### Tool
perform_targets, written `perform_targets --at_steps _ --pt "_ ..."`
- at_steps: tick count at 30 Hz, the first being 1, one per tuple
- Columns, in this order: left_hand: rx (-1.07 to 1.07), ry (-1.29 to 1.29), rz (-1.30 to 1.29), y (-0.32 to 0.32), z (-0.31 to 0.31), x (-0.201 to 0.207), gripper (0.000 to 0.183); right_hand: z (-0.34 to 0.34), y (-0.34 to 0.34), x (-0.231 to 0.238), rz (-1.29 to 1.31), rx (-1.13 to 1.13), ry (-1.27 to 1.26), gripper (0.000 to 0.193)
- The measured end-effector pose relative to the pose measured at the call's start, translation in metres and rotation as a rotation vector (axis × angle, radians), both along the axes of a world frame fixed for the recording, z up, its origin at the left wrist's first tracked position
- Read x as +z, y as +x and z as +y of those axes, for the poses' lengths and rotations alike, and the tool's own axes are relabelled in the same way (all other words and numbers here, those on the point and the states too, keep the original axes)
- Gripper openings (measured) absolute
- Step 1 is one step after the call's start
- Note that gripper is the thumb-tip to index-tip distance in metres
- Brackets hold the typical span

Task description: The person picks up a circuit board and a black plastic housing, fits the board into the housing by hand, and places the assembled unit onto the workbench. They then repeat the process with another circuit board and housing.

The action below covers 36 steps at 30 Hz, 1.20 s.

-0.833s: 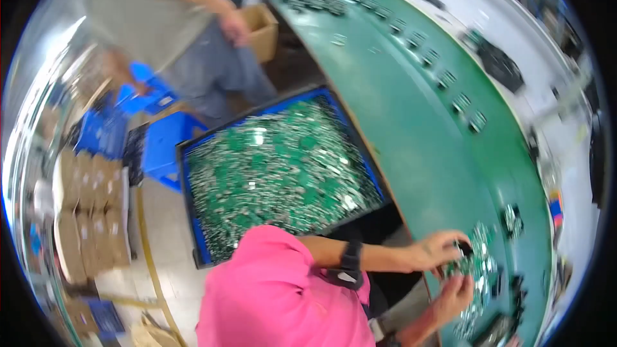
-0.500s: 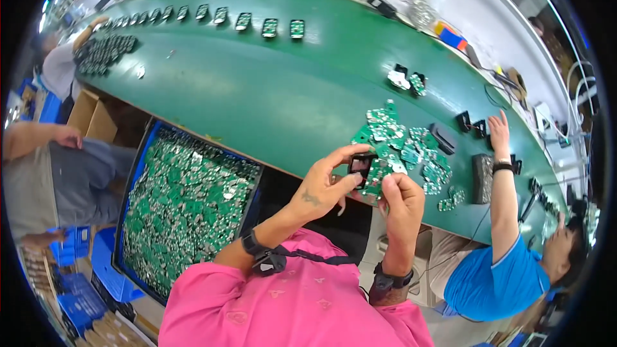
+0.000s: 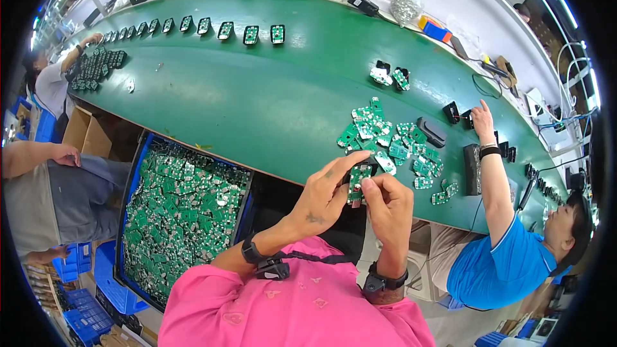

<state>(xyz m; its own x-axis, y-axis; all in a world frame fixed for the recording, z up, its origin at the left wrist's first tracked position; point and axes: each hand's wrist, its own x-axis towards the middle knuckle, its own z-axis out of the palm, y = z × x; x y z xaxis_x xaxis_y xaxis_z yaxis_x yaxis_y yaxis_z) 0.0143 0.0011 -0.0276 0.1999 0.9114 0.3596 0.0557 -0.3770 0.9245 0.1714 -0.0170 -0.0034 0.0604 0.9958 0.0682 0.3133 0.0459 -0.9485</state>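
Both my hands meet just off the table's near edge around a small green circuit board [image 3: 357,187]. My left hand [image 3: 319,199] is closed around a black plastic housing, mostly hidden behind the board and fingers. With thumb and fingers, my right hand [image 3: 391,202] grips the board's right side. The board lies over the housing; how far in it sits I cannot tell. Just beyond my hands a loose pile of circuit boards [image 3: 373,122] covers the table, with a black housing [image 3: 432,132] at its right.
A long row of housings with boards [image 3: 225,30] runs along the green table [image 3: 225,90]. A blue bin [image 3: 132,199] full of boards stands at the left. On the right, a co-worker in blue [image 3: 491,270] reaches over the table towards black housings [image 3: 452,113]. Other people work at the left.
The board, earlier beside the open housing in my left hand, now lies over it. My hands have drawn closer together, and the view has shifted slightly.
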Motion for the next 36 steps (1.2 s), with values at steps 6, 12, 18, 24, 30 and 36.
perform_targets --at_steps 6,12,18,24,30,36 --pt "-0.132 -0.162 -0.078 -0.006 0.001 0.002 0.056 -0.001 -0.009 0.002 0.149 -0.035 -0.06 0.023" --pt "-0.26 -0.298 -0.259 -0.014 0.003 0.009 0.052 0.002 -0.01 0.002 0.08 -0.09 0.003 0.023" --pt "-0.104 -0.313 -0.125 -0.007 0.003 0.009 0.039 0.003 -0.022 -0.008 -0.112 -0.153 0.201 0.025" --pt "-0.023 -0.416 -0.116 -0.004 0.002 0.013 0.033 0.004 -0.026 -0.018 -0.332 -0.174 0.232 0.02" --pt "0.086 -0.213 -0.054 0.002 0.006 0.0 0.03 0.012 -0.036 -0.017 -0.178 -0.073 0.159 0.035" --pt "0.083 -0.267 -0.078 -0.003 0.006 0.005 0.028 0.017 -0.042 -0.027 -0.064 -0.061 0.191 0.037"
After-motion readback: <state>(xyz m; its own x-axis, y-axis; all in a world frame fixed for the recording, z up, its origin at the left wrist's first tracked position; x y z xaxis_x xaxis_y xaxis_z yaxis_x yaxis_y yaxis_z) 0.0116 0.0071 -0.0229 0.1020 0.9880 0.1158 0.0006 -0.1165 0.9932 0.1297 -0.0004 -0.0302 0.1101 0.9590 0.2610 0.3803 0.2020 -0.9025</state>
